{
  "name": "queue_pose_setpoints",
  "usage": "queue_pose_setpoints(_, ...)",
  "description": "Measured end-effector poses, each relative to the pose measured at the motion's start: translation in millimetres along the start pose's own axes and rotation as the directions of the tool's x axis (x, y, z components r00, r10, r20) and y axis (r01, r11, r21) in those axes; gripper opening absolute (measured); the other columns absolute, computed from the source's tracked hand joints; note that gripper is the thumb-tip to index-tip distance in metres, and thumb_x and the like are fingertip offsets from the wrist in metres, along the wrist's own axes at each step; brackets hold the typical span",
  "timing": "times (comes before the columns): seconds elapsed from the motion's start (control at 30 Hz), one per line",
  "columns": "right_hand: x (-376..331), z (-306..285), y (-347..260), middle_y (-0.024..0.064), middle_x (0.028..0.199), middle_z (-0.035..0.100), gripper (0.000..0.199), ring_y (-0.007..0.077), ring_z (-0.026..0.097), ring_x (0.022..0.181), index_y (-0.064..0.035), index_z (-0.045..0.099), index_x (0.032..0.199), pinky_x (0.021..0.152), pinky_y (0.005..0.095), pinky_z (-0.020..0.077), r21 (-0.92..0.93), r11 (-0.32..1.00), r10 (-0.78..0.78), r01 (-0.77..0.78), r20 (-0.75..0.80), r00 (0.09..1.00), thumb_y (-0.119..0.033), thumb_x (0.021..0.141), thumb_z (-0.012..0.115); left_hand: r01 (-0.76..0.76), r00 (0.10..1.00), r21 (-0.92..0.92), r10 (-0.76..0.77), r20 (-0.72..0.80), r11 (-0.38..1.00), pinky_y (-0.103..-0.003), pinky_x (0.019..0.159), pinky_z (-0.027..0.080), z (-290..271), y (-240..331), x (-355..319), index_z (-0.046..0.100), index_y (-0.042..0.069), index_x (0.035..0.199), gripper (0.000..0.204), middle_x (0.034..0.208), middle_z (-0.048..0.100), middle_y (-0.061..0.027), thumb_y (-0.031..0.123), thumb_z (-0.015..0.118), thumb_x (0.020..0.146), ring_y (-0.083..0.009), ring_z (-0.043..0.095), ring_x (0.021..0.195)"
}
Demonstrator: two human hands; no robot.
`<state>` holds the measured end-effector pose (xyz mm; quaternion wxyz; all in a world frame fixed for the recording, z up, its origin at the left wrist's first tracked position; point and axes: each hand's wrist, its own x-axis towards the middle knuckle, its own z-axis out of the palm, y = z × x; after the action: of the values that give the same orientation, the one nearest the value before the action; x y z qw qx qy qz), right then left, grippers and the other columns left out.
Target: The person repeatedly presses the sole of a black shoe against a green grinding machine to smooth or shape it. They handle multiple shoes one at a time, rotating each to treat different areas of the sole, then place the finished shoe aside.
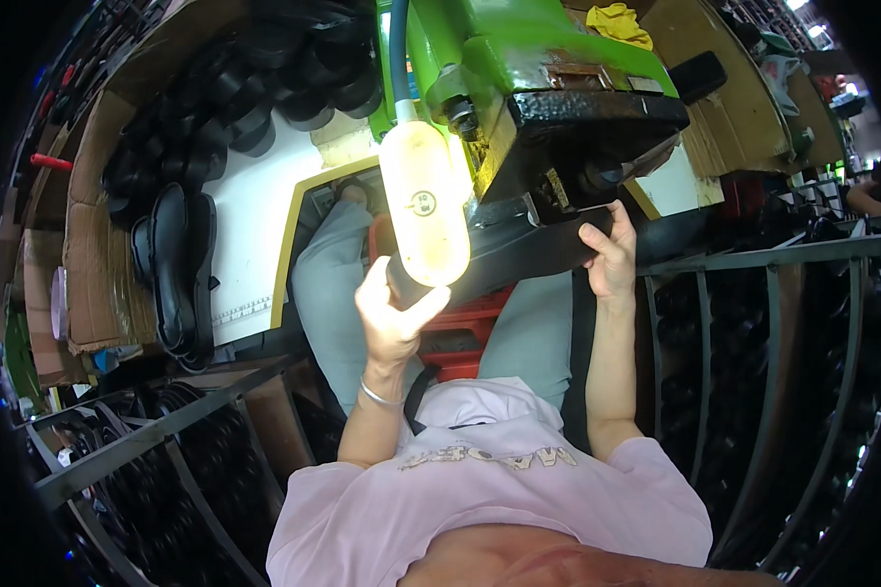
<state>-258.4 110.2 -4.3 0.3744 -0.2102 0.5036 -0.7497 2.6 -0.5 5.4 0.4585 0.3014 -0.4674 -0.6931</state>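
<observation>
A long black shoe sole (pixel 519 259) is held crosswise over my lap, under the head of a green machine (pixel 597 73). My left hand (pixel 390 311) grips its left end, with the thumb along the near edge. At the other end my right hand (pixel 611 256) pinches the sole, thumb and forefinger close below the machine's dark working head (pixel 597 176). A glowing oblong lamp (pixel 424 210) hangs in front of the sole and hides part of its left half. Where the sole meets the machine is shadowed and hard to make out.
Black soles (pixel 235 98) are heaped on the white table (pixel 255 225) at the left, more standing near its edge (pixel 181 274). Cardboard boxes (pixel 108 235) flank the table. Metal racks (pixel 166 435) with dark pieces stand on both sides. A yellow cloth (pixel 620 24) lies far right.
</observation>
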Motion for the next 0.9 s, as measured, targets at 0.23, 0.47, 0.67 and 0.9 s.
queue_pose_setpoints(0.23, -14, 12, 12, 0.0038, 0.091, 0.063, 0.044, 0.0076, 0.059, 0.071, -0.0026, 0.053, 0.11, 0.049, 0.0186, 0.0425, -0.094, 0.994, -0.04, 0.047, 0.073, 0.997, -0.007, 0.075, 0.08, 0.101, 0.995, -0.055, -0.1, 0.015, 0.993, -0.027, 0.081, 0.05, -35, -1, -3, 0.057, 0.0, 0.102, 0.04, 0.095, 0.065, -0.0059, -0.002, 0.078, 0.067, -0.0127, 0.061, 0.086)
queue_pose_setpoints(0.47, -5, -6, -1, 0.0046, 0.093, 0.064, 0.042, 0.0089, 0.06, 0.073, -0.0027, 0.054, 0.111, 0.052, 0.0193, 0.0445, -0.083, 0.986, -0.14, 0.143, 0.039, 0.989, -0.01, 0.078, 0.078, -0.072, 0.987, 0.157, 0.047, 0.155, 0.985, -0.028, 0.085, 0.049, -12, 3, 4, 0.057, -0.001, 0.106, 0.047, 0.1, 0.065, -0.0068, -0.002, 0.083, 0.066, -0.0144, 0.062, 0.092)
queue_pose_setpoints(0.67, 2, -9, -11, 0.0045, 0.091, 0.064, 0.04, 0.0066, 0.058, 0.067, -0.0019, 0.054, 0.112, 0.04, 0.0163, 0.0363, -0.106, 0.993, -0.056, 0.056, -0.001, 0.998, -0.003, 0.077, 0.074, -0.197, 0.98, 0.133, 0.192, 0.049, 0.971, -0.027, 0.076, 0.05, 8, 3, 14, 0.06, -0.001, 0.095, 0.034, 0.089, 0.066, -0.0055, 0.003, 0.079, 0.067, -0.0136, 0.062, 0.081)
queue_pose_setpoints(0.9, -6, 18, -6, 0.0057, 0.086, 0.064, 0.031, 0.0027, 0.054, 0.058, -0.0013, 0.056, 0.103, 0.036, 0.0144, 0.0323, -0.07, 0.997, 0.012, -0.011, 0.026, 1.0, 0.002, 0.076, 0.072, -0.022, 1.0, 0.04, 0.023, -0.016, 0.999, -0.025, 0.075, 0.048, -19, 2, 4, 0.058, 0.001, 0.096, 0.035, 0.088, 0.063, -0.0046, 0.007, 0.077, 0.067, -0.0116, 0.06, 0.079)
